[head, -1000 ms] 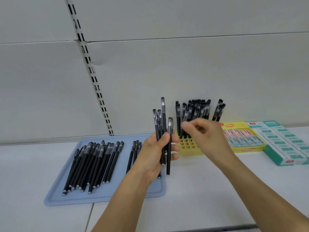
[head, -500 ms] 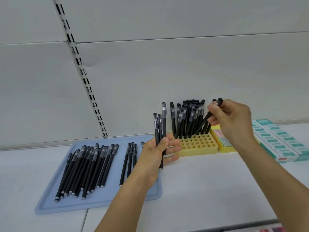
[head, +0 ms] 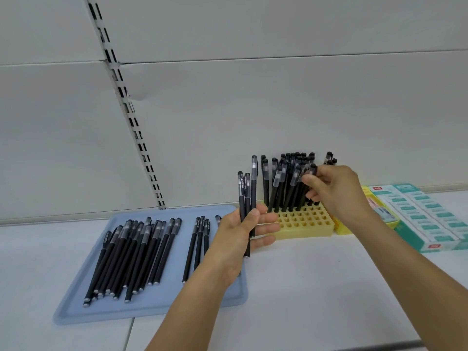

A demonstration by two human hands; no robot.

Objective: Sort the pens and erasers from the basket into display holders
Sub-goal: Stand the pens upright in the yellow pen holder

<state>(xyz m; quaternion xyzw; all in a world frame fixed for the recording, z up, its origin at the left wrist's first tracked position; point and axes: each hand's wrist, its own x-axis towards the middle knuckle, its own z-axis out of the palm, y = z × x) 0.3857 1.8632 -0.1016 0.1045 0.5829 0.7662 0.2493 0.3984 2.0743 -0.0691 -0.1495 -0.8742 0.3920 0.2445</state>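
Pale blue flat plastic tray (head: 76, 312) lies far left of both hands on the white shelf (head: 316, 287). On it: a loose heap of black capped pens (head: 131, 257), long axes pointing away and slightly right, caps at the far end; heap overlaps too much for an exact count, roughly 15+. A smaller row of black pens (head: 198, 247) lies just left of the left wrist; 3 clear, a 4th cap partly hidden behind the hand.

Left hand (head: 240, 239): fingers curled round a small bundle of black pens (head: 247, 198), 3 visible, held near upright, caps up. Bundle sits just left of the holder, near its front-left corner.

Yellow plastic grid holder (head: 301, 222): back rows filled with upright pens (count not readable, well over 10); front 3 rows or so of cells are open.

Right hand (head: 336, 191): fingertips (head: 307, 179) pinch the cap end of 1 black pen (head: 301, 188) standing among those in the holder, leaning slightly. Whether its tip is fully seated: cannot tell.

Judgement: next pen comes from the left-hand bundle, which lies left of and slightly nearer than the right fingers; axis already vertical, so only a sideways hand-over, then a drop into an open cell below.

Far right: yellow eraser box (head: 379, 214), mostly behind the right forearm, and 2 teal-and-white eraser boxes (head: 430, 216).
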